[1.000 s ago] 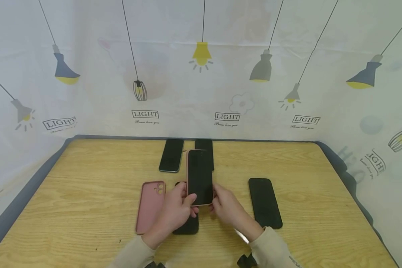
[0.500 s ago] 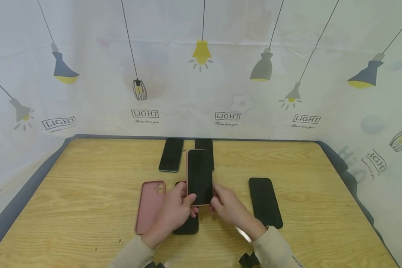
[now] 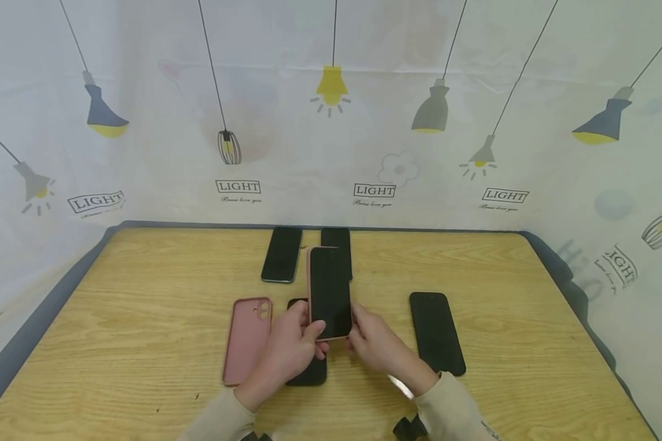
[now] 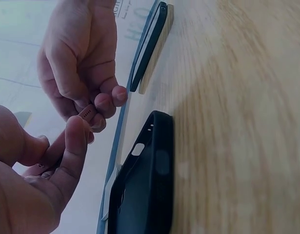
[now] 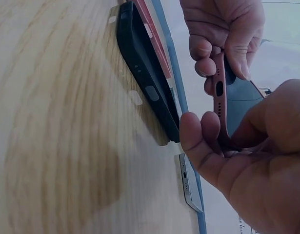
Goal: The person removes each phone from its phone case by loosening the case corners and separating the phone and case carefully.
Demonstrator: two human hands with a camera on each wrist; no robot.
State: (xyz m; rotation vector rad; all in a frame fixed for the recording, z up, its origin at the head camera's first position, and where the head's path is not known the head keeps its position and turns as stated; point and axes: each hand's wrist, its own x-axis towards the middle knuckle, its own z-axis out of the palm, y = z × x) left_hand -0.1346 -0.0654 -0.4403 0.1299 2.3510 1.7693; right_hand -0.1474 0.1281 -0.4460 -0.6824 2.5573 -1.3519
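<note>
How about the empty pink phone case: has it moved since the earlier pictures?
No: the empty pink phone case has not visibly shifted relative to the far table edge.

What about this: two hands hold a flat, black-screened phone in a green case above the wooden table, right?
No: the case is pink, not green; the right wrist view shows it. The left hand and right hand hold the phone above the wooden table.

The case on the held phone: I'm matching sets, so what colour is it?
Pink. The case shows best in the right wrist view.
</note>
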